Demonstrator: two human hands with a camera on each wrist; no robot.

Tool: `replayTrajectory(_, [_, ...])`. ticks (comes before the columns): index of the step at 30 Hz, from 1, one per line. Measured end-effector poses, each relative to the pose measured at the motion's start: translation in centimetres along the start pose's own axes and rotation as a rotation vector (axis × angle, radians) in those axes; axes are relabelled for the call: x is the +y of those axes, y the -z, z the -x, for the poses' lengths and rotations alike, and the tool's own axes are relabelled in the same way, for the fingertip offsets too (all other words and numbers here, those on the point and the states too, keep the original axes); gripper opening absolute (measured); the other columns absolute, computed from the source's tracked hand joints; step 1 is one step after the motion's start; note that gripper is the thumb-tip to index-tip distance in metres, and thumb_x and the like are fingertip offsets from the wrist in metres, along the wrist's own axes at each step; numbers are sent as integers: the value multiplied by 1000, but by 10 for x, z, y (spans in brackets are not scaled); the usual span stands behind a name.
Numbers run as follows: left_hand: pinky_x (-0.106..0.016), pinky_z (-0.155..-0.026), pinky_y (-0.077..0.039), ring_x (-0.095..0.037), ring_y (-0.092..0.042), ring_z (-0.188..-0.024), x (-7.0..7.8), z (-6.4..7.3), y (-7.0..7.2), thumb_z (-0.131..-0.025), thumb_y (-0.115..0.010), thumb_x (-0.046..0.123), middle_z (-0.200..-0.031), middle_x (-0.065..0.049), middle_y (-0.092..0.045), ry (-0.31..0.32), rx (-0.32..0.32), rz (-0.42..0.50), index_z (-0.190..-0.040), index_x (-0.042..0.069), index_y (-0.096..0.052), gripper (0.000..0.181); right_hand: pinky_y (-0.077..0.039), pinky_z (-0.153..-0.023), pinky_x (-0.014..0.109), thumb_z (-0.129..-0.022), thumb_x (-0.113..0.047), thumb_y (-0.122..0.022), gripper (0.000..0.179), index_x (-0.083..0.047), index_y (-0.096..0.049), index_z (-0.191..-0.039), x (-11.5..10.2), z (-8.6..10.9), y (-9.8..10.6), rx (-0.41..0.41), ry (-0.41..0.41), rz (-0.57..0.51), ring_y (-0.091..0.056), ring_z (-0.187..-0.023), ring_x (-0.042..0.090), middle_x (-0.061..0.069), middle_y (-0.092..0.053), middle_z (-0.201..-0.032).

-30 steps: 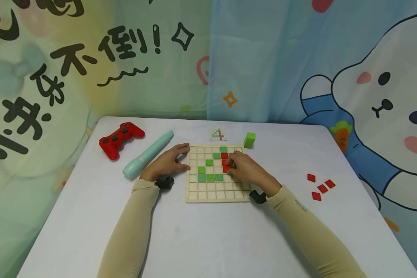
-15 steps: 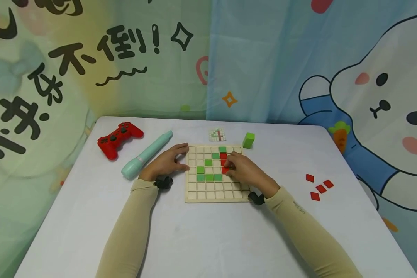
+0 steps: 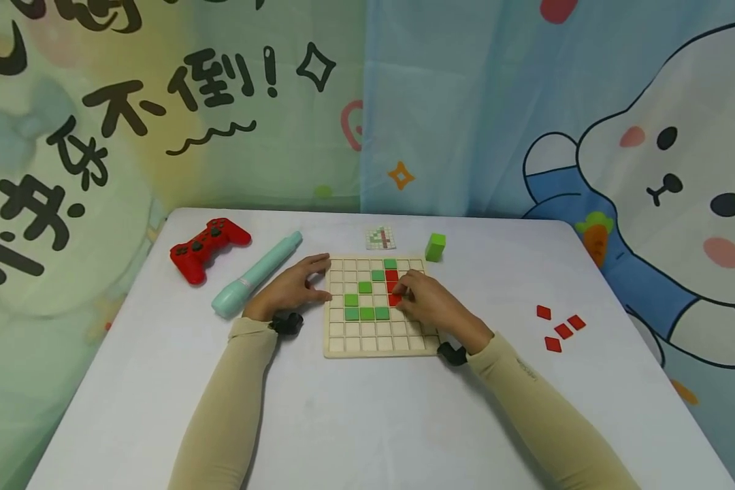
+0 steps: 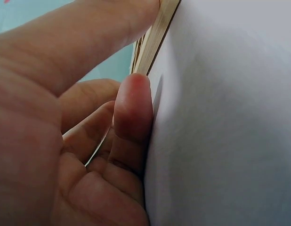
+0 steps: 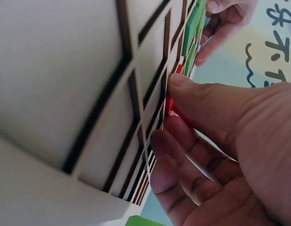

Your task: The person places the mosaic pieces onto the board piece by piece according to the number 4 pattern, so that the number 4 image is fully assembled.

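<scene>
A pale wooden grid board (image 3: 382, 354) lies on the white table, with several green tiles (image 3: 367, 314) in its cells. Red tiles (image 3: 392, 275) run down a column near its right side. My left hand (image 3: 286, 288) touches the board's left edge, thumb and fingers spread apart; in the left wrist view its fingertips meet the wooden side. Over the board, my right hand (image 3: 431, 299) pinches a red tile (image 5: 169, 102) at the lower end of the red column. Its thumb and fingers partly cover that tile, and the hand hides cells at the right.
Several loose red tiles (image 3: 563, 331) lie to the right. Behind the board are a small pattern card (image 3: 380, 238) and a green block (image 3: 435, 247). A mint-green microphone-shaped object (image 3: 257, 275) and a red game controller (image 3: 210, 249) lie at left.
The right hand's fingers have shifted slightly at the lower red tile. The left hand stays at the board's edge. The whole head view has drifted slightly.
</scene>
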State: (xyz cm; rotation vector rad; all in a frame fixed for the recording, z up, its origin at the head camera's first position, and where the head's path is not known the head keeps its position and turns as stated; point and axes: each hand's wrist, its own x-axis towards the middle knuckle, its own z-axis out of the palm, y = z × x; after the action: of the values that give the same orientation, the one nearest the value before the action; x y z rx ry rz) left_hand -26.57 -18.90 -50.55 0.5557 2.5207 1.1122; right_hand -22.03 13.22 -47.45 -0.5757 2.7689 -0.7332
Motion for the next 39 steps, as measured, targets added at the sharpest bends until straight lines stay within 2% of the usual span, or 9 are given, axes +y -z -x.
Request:
replayTrajectory(5, [-34, -98, -52, -24, -64, -109, 1, -1, -3, -93, -84, 25, -178, -6, -29, 0, 3, -18, -165, 10, -40, 86, -55, -90, 41, -104, -18, -70, 24, -8, -70, -127, 3, 11, 9, 48, -8, -47, -64, -105, 24, 8, -69, -123])
replayTrajectory(11, [-37, -101, -52, -24, -63, -111, 2, 0, -3, -93, -84, 25, -178, -7, -29, 2, 6, -26, -165, 10, -40, 86, -54, -88, 39, -106, -15, -67, 26, -8, -70, -130, 23, 40, 32, 230, -4, -87, -65, -105, 24, 9, -71, -121])
replayTrajectory(15, [-36, -101, -51, -25, -62, -113, 3, 0, -3, -93, -85, 26, -178, -6, -29, 3, -2, -17, -165, 10, -40, 86, -52, -89, 28, -107, -16, -65, 24, -11, -70, -130, 50, 74, 46, 362, -62, -87, -64, -105, 23, 9, -71, -120])
replayTrajectory(20, [-37, -102, -50, -26, -61, -117, 3, 2, -5, -93, -84, 25, -178, -7, -29, 0, 1, -5, -165, 10, -41, 85, -46, -80, 9, -109, -21, -63, 25, -12, -70, -131, 94, 127, 55, 482, -128, -81, -59, -100, 1, 12, -72, -120])
replayTrajectory(22, [-38, -103, -50, -26, -60, -120, 2, 2, -5, -94, -84, 24, -178, -7, -29, -5, 8, -8, -165, 9, -41, 85, -48, -72, 12, -110, -24, -61, 27, -11, -69, -133, 110, 147, 57, 486, -180, -87, -59, -97, 2, 15, -72, -120])
replayTrajectory(26, [-38, -104, -50, -25, -60, -121, 0, 2, -6, -94, -84, 24, -178, -6, -29, -6, 11, -17, -165, 10, -40, 85, -51, -63, 20, -111, -29, -58, 35, -7, -64, -137, 134, 177, 56, 426, -328, -89, -64, -100, 31, 24, -69, -124])
replayTrajectory(31, [-38, -102, -51, -25, -62, -116, -1, 2, -8, -94, -84, 25, -178, -5, -29, 4, 8, -28, -166, 11, -39, 86, -51, -68, 17, -112, -31, -57, 39, -4, -62, -140, 154, 200, 52, 349, -385, -81, -64, -108, 41, 27, -66, -127])
replayTrajectory(35, [-36, -100, -51, -23, -63, -112, -2, 2, -8, -93, -84, 26, -178, -5, -30, 6, 19, -46, -166, 12, -38, 87, -49, -71, 13, -110, -27, -62, 35, -7, -64, -138, 163, 209, 50, 330, -337, -52, -66, -104, 33, 23, -65, -126])
replayTrajectory(39, [-36, -99, -51, -22, -64, -108, -1, 1, -7, -93, -85, 26, -177, -5, -31, 2, 26, -55, -166, 12, -39, 87, -45, -76, 7, -102, -16, -73, 33, -11, -67, -134, 171, 212, 48, 334, -252, -21, -58, -98, 5, 14, -65, -122])
